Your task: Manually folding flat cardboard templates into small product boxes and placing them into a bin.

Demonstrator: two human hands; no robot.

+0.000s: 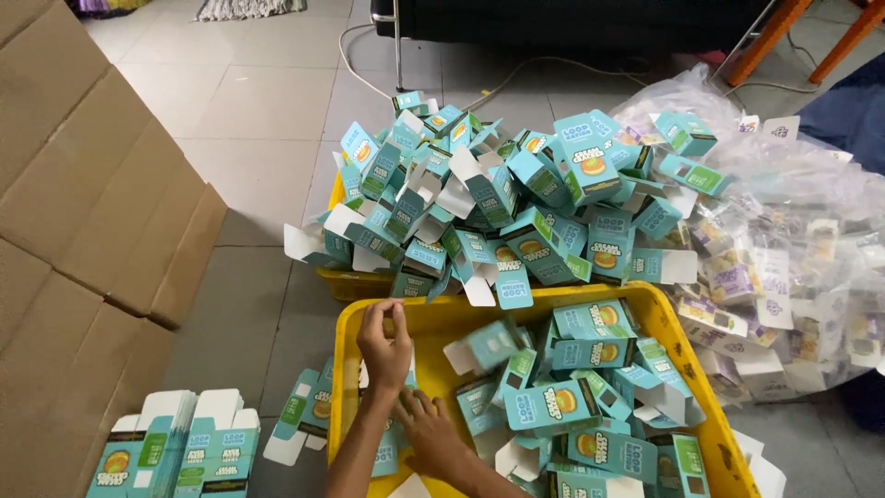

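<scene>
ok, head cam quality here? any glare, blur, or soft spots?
Head view: soft, even light with faint shadows; mild sheen on the clear plastic bag at right, nothing blown out. The heap of teal cartons is sharp; both hands, left hand and right hand, show slight softness inside the yellow crate. Slight wide-angle bending at edges.

Grey tiled floor (pixel 249 111); orange table legs (pixel 765 41)

Flattened brown corrugated cardboard sheets (pixel 83 212) lie along the left edge of the grey tiled floor (pixel 258 111). A clear plastic bag of pale purple cartons (pixel 784 249) slumps at the right edge, orange wooden legs (pixel 765 37) beyond it.
</scene>
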